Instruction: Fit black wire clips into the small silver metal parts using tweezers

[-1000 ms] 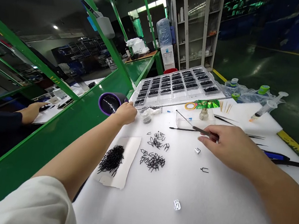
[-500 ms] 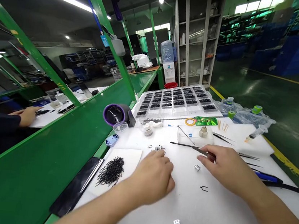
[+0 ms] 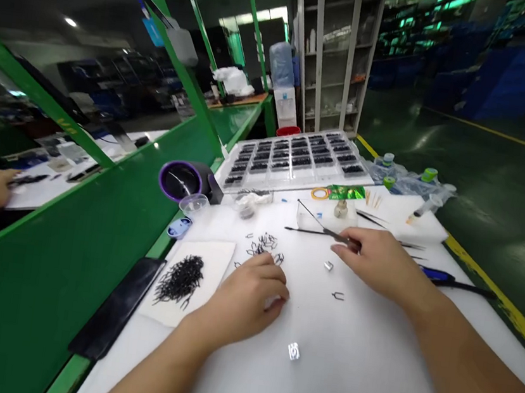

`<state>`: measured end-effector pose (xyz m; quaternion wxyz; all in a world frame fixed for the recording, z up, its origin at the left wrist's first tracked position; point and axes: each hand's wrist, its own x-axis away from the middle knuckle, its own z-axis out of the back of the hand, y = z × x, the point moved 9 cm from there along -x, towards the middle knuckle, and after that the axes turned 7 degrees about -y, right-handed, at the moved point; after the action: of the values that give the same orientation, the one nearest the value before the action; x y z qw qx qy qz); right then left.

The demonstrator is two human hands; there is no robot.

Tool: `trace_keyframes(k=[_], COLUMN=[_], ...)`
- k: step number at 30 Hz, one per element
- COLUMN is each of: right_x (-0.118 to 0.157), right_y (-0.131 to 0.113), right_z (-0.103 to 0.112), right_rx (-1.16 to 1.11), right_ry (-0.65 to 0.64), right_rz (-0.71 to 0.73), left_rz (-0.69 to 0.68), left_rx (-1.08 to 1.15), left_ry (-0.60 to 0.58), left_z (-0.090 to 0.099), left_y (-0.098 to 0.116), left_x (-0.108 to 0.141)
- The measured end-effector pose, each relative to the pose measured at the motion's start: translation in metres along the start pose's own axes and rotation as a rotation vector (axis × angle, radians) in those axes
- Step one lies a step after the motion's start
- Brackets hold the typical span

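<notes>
Slender black tweezers [image 3: 318, 232] sit pinched between the fingers of the right hand [image 3: 379, 259], while the left hand [image 3: 251, 289] lies curled just below scattered black wire clips [image 3: 263, 246], its grip impossible to tell. A heap of black wire clips [image 3: 180, 279] on white paper lies at nine o'clock from it, a small silver metal bracket [image 3: 328, 266] at two o'clock, and a clear plastic compartment tray [image 3: 296, 159] at twelve o'clock.
</notes>
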<state>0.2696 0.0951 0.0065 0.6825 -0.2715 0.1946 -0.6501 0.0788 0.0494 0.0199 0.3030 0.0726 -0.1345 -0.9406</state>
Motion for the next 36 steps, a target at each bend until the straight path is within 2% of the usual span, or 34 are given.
trace_keyframes(k=[8, 16, 22, 25, 28, 36], right_x=[0.003, 0.003, 0.007, 0.016, 0.022, 0.016], right_y=[-0.005, -0.013, -0.015, -0.022, -0.029, -0.042], right_z=[0.001, -0.004, 0.007, 0.014, 0.009, -0.026], right_rx=[-0.006, -0.003, -0.013, -0.116, -0.198, 0.045], right_ry=[0.003, 0.007, 0.108, 0.167, 0.124, -0.066], right_rz=[0.041, 0.108, 0.139, 0.203, 0.242, 0.27], left_rz=[0.004, -0.055, -0.086, -0.084, -0.077, -0.076], left_rx=[0.079, 0.053, 0.053, 0.052, 0.05, 0.004], left_ry=[0.001, -0.026, -0.067, -0.081, -0.082, -0.019], left_z=[0.006, -0.015, -0.017, -0.015, -0.014, -0.016], left_y=[-0.019, -0.001, -0.002, -0.004, -0.004, -0.003], left_x=[0.005, -0.006, -0.005, -0.005, -0.006, -0.008])
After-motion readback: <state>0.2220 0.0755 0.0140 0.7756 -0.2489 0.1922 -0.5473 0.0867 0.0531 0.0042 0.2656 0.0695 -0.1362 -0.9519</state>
